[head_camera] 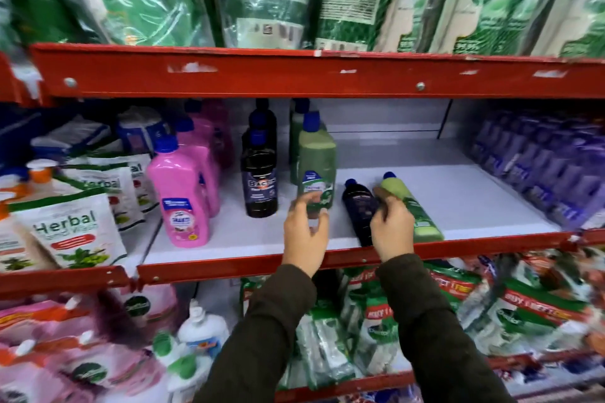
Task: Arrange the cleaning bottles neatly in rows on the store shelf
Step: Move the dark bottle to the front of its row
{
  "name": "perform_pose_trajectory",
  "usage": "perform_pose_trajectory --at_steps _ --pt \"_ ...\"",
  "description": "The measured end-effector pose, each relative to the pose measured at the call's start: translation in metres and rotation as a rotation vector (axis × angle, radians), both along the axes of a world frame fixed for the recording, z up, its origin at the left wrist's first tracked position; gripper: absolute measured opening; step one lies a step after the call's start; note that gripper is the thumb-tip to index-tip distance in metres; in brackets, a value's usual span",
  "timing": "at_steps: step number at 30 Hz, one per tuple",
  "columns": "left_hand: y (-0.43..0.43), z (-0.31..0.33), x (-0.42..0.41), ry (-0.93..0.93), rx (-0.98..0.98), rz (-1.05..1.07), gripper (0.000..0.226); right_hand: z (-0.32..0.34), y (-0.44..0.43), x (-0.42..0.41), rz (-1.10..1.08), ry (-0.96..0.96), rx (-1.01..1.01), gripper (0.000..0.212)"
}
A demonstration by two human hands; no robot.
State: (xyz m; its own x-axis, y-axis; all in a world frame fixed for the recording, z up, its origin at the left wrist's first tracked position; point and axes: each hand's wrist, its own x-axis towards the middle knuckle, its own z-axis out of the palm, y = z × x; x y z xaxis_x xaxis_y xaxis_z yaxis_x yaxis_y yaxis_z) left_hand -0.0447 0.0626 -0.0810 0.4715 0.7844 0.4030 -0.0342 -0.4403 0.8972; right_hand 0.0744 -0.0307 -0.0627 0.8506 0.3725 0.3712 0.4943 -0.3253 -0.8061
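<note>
Now left hand at upright green bottle, right hand on lying bottles

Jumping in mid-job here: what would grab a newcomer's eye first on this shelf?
Two bottles lying on their sides at the front of the middle shelf: a dark bottle and a light green bottle, with the right hand over them. Just left, the left hand reaches at an upright green bottle, beside standing rows of black bottles and pink bottles.
</note>
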Motion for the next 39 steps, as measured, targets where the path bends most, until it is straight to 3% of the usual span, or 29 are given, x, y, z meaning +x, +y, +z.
perform_pose_trajectory --at_steps 3,5,7,13,16,20,27,39 --pt "-0.006 0.0 0.044 0.263 -0.111 -0.003 0.031 0.004 -0.007 0.022 0.047 0.097 -0.251 0.032" --pt "-0.007 -0.002 0.064 0.44 -0.137 0.011 0.036 0.004 -0.009 0.027 0.091 0.123 -0.297 0.028" --pt "-0.009 -0.002 0.078 0.506 -0.165 0.007 0.043 0.003 -0.011 0.032 0.116 0.127 -0.292 0.029" --pt "-0.005 -0.012 0.09 0.457 -0.309 0.0 0.058 -0.002 -0.013 0.046 0.159 0.149 -0.263 0.031" --pt "-0.004 -0.012 0.088 0.31 -0.403 -0.043 0.051 -0.006 -0.017 0.051 0.204 0.16 -0.209 0.032" --pt "-0.013 -0.004 0.079 0.127 -0.314 -0.095 0.045 -0.005 -0.026 0.053 0.255 0.254 0.019 0.034" --pt "-0.015 0.003 0.054 0.022 -0.234 -0.205 0.044 -0.004 -0.03 0.037 0.394 0.349 0.252 0.041" --pt "0.037 -0.009 -0.052 -0.105 -0.166 0.066 0.049 -0.015 0.055 -0.058 0.634 0.335 0.298 0.045"
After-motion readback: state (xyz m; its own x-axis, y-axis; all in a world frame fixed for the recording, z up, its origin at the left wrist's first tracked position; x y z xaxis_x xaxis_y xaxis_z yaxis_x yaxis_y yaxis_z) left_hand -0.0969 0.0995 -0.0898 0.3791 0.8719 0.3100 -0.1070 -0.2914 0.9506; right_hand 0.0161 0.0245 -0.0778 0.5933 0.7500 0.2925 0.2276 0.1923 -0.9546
